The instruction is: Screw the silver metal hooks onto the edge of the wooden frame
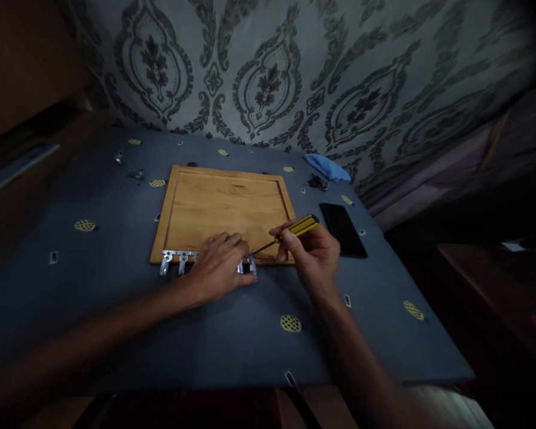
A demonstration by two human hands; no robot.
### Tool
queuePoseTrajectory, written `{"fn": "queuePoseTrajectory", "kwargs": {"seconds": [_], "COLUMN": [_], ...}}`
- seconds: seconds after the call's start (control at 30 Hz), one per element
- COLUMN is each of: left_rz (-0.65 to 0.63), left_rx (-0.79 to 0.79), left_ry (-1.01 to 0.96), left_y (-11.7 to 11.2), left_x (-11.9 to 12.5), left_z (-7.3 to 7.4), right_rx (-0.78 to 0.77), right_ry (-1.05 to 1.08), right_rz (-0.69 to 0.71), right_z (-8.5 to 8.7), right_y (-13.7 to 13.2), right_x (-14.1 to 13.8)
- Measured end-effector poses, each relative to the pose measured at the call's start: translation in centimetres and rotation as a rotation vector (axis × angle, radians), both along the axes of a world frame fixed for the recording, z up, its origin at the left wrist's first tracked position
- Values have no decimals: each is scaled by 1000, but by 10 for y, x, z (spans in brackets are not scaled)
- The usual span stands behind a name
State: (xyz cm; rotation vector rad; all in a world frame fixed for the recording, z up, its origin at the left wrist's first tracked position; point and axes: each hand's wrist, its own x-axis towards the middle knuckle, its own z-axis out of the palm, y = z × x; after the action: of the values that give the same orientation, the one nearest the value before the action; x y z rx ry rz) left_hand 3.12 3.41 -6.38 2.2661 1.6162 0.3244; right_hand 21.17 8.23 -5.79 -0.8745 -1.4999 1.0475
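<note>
A framed wooden board [227, 205] lies flat on the blue-grey table cover. Along its near edge runs a silver metal hook rail [183, 256], whose middle hooks are hidden under my fingers. My left hand [221, 265] is closed over the rail, with the thumb at the near side and the fingers on top. In my right hand [315, 256] is a screwdriver [302, 226] with a yellow and black handle. Its shaft slants down to the left, and the tip meets the rail's right end, beside my left fingers. Any screw there is too small to make out.
A black phone [343, 230] lies right of the board. Behind it are a small dark object [318, 182] and a folded blue cloth [328, 167]. Small shiny pieces [136, 173] lie at the back left. A patterned wall [268, 83] borders the table's far side.
</note>
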Motion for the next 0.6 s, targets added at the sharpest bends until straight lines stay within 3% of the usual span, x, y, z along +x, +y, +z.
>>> {"fn": "queuePoseTrajectory", "kwargs": {"seconds": [0.27, 0.6], "left_rz": [10, 5], "left_rx": [17, 48], "left_ry": [0, 12], "left_y": [0, 0], "left_x": [0, -1], "left_z": [-3, -6], "right_rx": [-31, -28], "right_ry": [-78, -14], "right_rz": [80, 56], "right_z": [6, 5], "right_y": [0, 1], "right_x": [6, 4]}}
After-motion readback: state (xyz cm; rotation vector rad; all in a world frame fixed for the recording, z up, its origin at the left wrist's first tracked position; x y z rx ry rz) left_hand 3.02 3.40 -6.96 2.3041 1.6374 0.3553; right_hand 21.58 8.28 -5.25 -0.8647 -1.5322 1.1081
